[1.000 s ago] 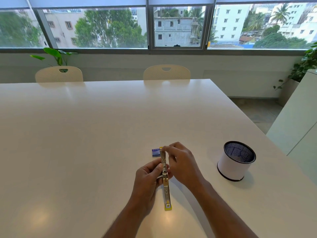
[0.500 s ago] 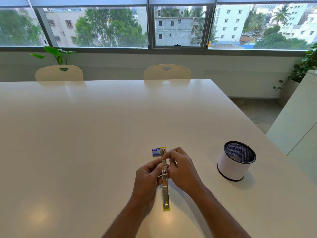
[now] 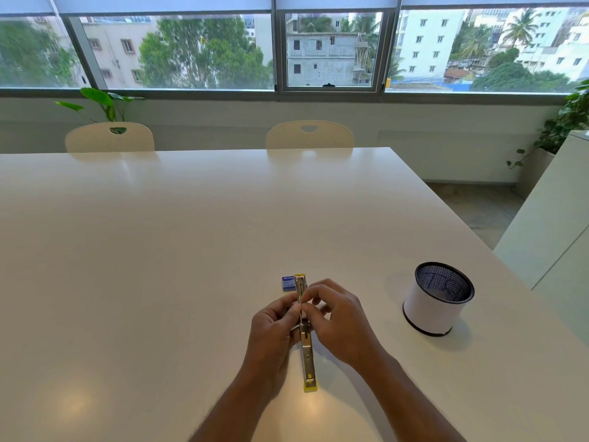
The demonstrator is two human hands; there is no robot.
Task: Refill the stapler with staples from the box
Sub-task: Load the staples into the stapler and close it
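A yellow and metal stapler (image 3: 308,355) lies swung fully open in a long line, its near yellow end resting on the white table (image 3: 159,250). My left hand (image 3: 274,330) grips its middle from the left. My right hand (image 3: 338,320) pinches the metal rail from the right, thumb and forefinger closed on it; whether staples sit between the fingertips is too small to tell. A small blue staple box (image 3: 288,283) lies on the table just beyond, touching the stapler's far end on the left.
A white pen cup with a black mesh rim (image 3: 438,299) stands to the right. Two cream chairs (image 3: 309,135) face the table's far edge. The table's right edge drops to the floor beside a white cabinet (image 3: 557,218).
My right hand's fingers slid back along the rail from the stapler's far end toward its middle. The stapler and box stayed put.
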